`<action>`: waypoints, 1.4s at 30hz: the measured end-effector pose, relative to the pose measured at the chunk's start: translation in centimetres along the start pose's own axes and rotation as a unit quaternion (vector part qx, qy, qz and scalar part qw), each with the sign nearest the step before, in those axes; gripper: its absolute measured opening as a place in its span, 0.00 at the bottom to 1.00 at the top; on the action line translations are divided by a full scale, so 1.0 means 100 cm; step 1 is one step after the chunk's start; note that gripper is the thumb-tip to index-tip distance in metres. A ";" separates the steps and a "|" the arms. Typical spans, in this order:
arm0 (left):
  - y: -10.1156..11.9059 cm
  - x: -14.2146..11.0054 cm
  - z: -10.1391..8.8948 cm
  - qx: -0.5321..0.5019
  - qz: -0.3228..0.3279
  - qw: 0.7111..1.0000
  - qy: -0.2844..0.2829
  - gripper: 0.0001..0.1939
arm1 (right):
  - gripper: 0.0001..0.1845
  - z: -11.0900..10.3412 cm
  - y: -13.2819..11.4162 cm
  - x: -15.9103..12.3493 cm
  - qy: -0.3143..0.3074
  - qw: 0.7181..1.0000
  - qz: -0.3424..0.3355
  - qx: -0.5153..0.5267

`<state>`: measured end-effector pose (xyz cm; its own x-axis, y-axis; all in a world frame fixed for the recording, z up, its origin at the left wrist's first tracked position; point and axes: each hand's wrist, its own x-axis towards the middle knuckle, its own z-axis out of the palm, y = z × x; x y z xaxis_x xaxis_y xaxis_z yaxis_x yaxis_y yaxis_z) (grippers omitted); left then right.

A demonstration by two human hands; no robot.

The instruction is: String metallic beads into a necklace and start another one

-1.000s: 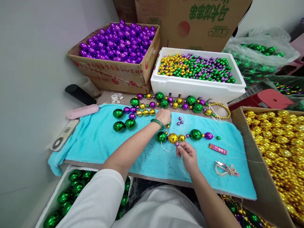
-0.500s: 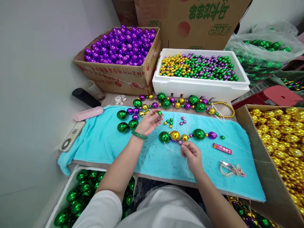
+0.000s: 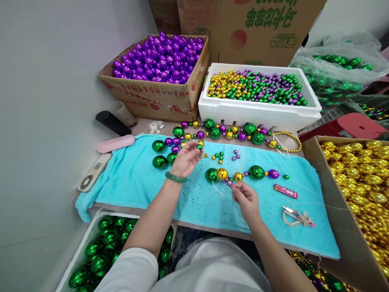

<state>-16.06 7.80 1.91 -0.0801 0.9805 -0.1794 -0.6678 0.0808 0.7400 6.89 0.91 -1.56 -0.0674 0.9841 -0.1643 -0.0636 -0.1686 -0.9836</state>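
Head view: I see the left hand [image 3: 185, 160] pinching a small green bead [image 3: 199, 147] at frame centre, up-left of the bead strand [image 3: 257, 172], whose long axis runs left to right; the right hand [image 3: 247, 199], nearer, pinches the strand's lower edge.

Bead strand [image 3: 238, 177]: shiny green, gold, purple.
Towel [image 3: 127, 182] turquoise, dark specks. Foam tub [image 3: 258, 113] white; its small beads [image 3: 258, 87] mixed gold, green, purple. Carton [image 3: 152, 95] brown, red print; purple beads [image 3: 158, 61] inside, one colour. Packet [image 3: 285, 191] magenta, white print. Bangle [image 3: 176, 177] green.
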 end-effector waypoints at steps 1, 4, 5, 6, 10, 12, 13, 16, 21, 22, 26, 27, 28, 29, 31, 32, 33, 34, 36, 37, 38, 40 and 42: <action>0.000 0.000 0.000 0.003 0.004 1.000 0.003 0.14 | 0.10 0.000 0.000 0.000 0.002 1.000 -0.001 0.001; 0.000 0.000 0.000 0.007 0.010 1.000 0.007 0.14 | 0.10 0.000 -0.001 0.000 0.000 1.000 -0.003 0.000; 0.000 0.000 0.000 0.006 0.012 1.000 0.008 0.15 | 0.10 0.000 -0.002 0.000 -0.004 1.000 -0.003 -0.001; -0.001 -0.001 0.000 0.006 0.014 1.000 0.009 0.15 | 0.10 0.000 -0.002 0.000 -0.007 1.000 -0.003 -0.003; 0.000 -0.001 0.000 0.018 0.021 1.000 0.009 0.15 | 0.10 0.000 -0.002 0.001 -0.014 1.000 -0.007 -0.007; 0.001 -0.001 0.001 0.035 0.032 0.999 0.012 0.14 | 0.10 0.000 -0.003 0.001 -0.016 1.000 -0.008 -0.011; 0.001 -0.002 0.002 0.047 0.044 0.998 0.016 0.15 | 0.10 0.000 -0.003 0.001 -0.018 1.000 -0.009 -0.013; -0.003 -0.005 0.005 0.100 0.108 0.989 0.021 0.20 | 0.11 0.000 -0.003 0.001 -0.023 0.999 -0.008 -0.021; -0.006 -0.017 0.012 0.255 0.140 0.955 -0.063 0.31 | 0.12 0.000 0.000 0.003 -0.035 0.999 0.005 -0.007; -0.003 -0.017 0.011 0.305 0.139 0.939 -0.077 0.30 | 0.13 0.000 0.001 0.003 -0.033 0.999 0.009 0.000; 0.027 0.001 -0.008 0.545 0.197 0.815 0.006 0.12 | 0.14 -0.001 0.003 0.006 -0.021 0.999 0.012 0.023; 0.035 0.008 -0.016 0.605 0.198 0.770 0.048 0.09 | 0.14 -0.002 0.003 0.006 -0.020 0.999 0.012 0.027; 0.043 0.016 -0.023 0.666 0.180 0.718 0.089 0.07 | 0.14 -0.002 0.003 0.007 -0.020 0.999 0.012 0.030; 0.049 0.023 -0.030 0.722 0.145 0.665 0.121 0.07 | 0.14 -0.002 0.004 0.007 -0.018 0.999 0.013 0.032; 0.055 0.034 -0.042 0.802 0.055 0.572 0.161 0.10 | 0.15 -0.002 0.004 0.007 -0.017 0.999 0.015 0.035; 0.056 0.039 -0.046 0.823 0.013 0.542 0.170 0.13 | 0.15 -0.001 0.004 0.007 -0.017 0.999 0.015 0.035; 0.056 0.042 -0.049 0.833 -0.022 0.526 0.172 0.16 | 0.15 -0.001 0.005 0.007 -0.018 0.999 0.015 0.035; 0.056 0.044 -0.051 0.835 -0.047 0.521 0.170 0.18 | 0.15 -0.001 0.005 0.007 -0.019 0.999 0.014 0.033; 0.053 0.046 -0.054 0.832 -0.076 0.526 0.160 0.21 | 0.15 -0.001 0.006 0.007 -0.022 0.999 0.013 0.030; 0.053 0.047 -0.056 0.829 -0.081 0.531 0.156 0.21 | 0.15 -0.001 0.006 0.007 -0.023 0.999 0.012 0.029; 0.052 0.047 -0.056 0.826 -0.082 0.535 0.155 0.21 | 0.15 -0.001 0.006 0.007 -0.024 0.999 0.013 0.027; 0.053 0.045 -0.057 0.824 -0.072 0.539 0.159 0.20 | 0.15 -0.002 0.006 0.007 -0.023 0.999 0.013 0.023; 0.054 0.040 -0.055 0.793 -0.019 0.587 0.160 0.19 | 0.15 -0.002 0.006 0.008 -0.020 1.000 0.012 0.020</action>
<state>-24.03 11.20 1.61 -0.3912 0.9094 -0.1412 0.8359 0.4154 0.3589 7.03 1.57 -2.26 -0.1101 0.9767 -0.1841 -0.1011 -0.1952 -0.9755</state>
